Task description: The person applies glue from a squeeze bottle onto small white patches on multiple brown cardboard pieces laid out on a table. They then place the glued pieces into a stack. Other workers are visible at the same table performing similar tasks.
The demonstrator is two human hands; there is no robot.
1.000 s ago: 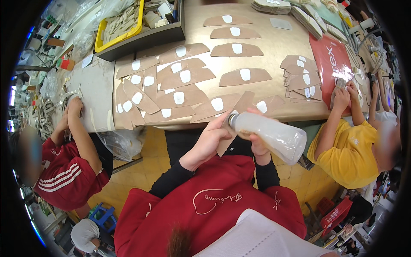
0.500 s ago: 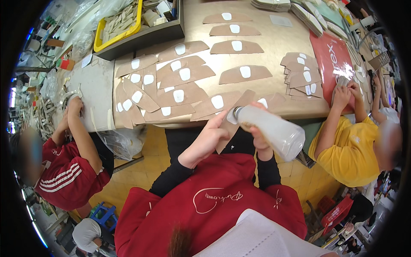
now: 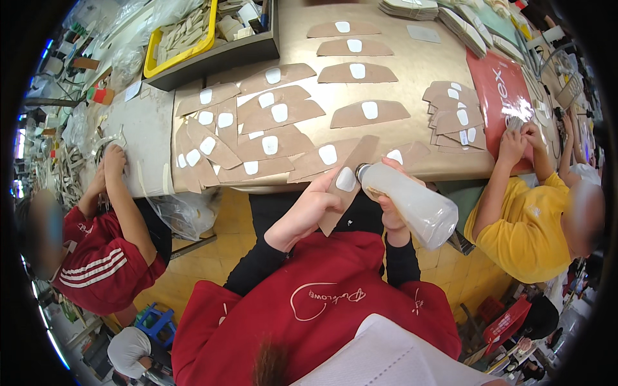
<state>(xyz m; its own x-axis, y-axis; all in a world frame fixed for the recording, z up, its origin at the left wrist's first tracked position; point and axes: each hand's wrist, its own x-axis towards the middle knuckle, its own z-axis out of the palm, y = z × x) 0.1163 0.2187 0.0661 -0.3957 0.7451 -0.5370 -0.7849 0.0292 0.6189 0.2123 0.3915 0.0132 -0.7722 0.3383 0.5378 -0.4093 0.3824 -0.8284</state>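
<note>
My left hand [image 3: 310, 204] pinches a tan, half-moon-shaped piece [image 3: 345, 198] that bears a white rounded patch [image 3: 346, 179]. The piece is tilted upright in front of my body, close to the table's near edge. My right hand [image 3: 393, 215] is wrapped round a translucent plastic bottle [image 3: 418, 204], which lies almost on its side. Its narrow mouth points left, just beside the white patch. Whether the mouth touches the piece I cannot tell. Similar tan pieces with white patches lie overlapping at left [image 3: 264, 145], in a column ahead [image 3: 357, 73], and stacked at right [image 3: 450, 122].
A dark tray [image 3: 215, 61] with a yellow basket [image 3: 154, 58] of small pieces sits at the far left. At right lies a red sheet [image 3: 492, 96]. A person in a red shirt [image 3: 96, 264] works on the left, another in yellow [image 3: 521, 225] on the right.
The bottle's mouth has shifted slightly right, off the white patch, which now shows whole. My left hand and its tan piece have moved slightly left and down.
</note>
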